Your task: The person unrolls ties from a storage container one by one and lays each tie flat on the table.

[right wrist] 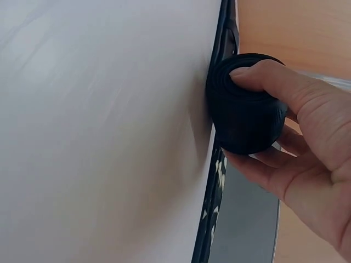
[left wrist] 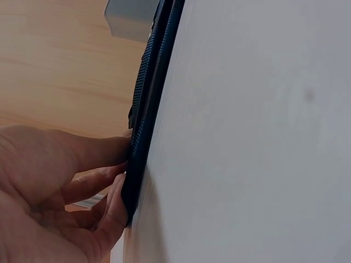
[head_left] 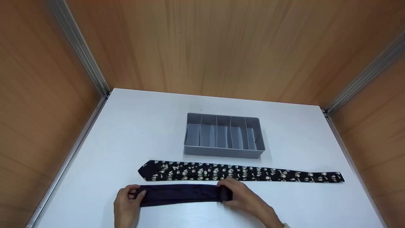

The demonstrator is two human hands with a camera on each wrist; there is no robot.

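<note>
A dark navy necktie point(head_left: 180, 193) lies across the near part of the white table, its right end wound into a roll point(right wrist: 247, 118). My right hand point(head_left: 242, 194) grips that roll, thumb on one coiled face and fingers on the opposite side. At the tie's flat left end, my left hand point(head_left: 126, 204) pinches the fabric between thumb and fingers, as the left wrist view point(left wrist: 71, 192) shows from the side. Just beyond lies a second necktie point(head_left: 205, 172), black with a pale print, stretched out flat with its wide pointed end to the left.
Behind the printed tie stands a grey box point(head_left: 223, 152) split by thin dividers into several compartments, with nothing seen inside. Wooden panels point(head_left: 202, 47) with metal edge strips enclose the white table point(head_left: 142, 126) at the back and both sides.
</note>
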